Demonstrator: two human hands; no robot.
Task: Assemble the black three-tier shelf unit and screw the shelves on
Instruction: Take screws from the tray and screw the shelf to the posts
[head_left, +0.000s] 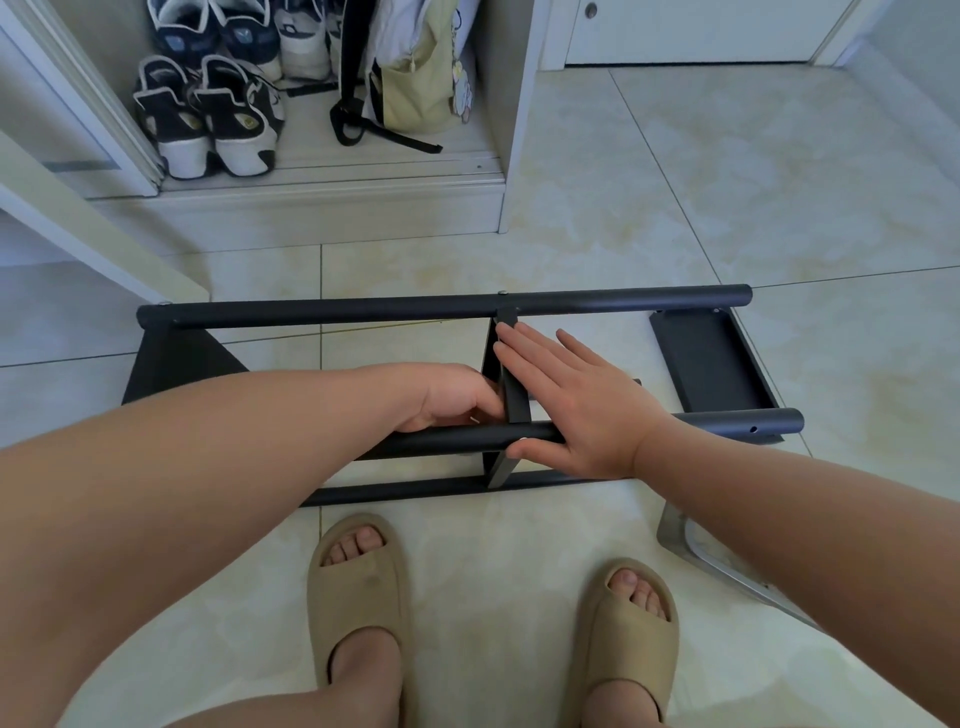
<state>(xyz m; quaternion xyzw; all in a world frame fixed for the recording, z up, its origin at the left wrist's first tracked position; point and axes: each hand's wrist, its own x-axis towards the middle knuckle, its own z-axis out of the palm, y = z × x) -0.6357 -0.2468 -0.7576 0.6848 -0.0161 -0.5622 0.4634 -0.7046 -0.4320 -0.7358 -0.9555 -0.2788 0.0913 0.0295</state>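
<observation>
I am looking down on the black shelf unit (337, 312), which lies on its side on the tiled floor (675, 182). I place everything by its middle shelf (516, 400), a panel standing on edge. This panel spans from the far tube (623, 299) at its top end to the near tube (727, 422), which crosses its lower end. A third black bar (415, 491) lies on the floor below its bottom corner.

The left hand (452, 397) sits against the left face of the middle shelf, just above the near tube. Its fingers are curled and pressed together, and I cannot tell what they grip, if anything. The right hand (576, 410) lies flat on the panel's right face. Its fingers (524, 348) are straight and slightly spread, pointing toward the far tube, and the thumb (535, 449) is under the near tube beside the panel.

Well left of the middle shelf, an end panel (176, 364) is at the tubes' left ends. Well right of it, another black panel (711, 364) lies at the tubes' right ends. I cannot tell whether that one is fastened.

Below the middle shelf are two feet in tan slippers (358, 587). Beyond it, sneakers (208, 119) and a bag (415, 78) are in an open cabinet.
</observation>
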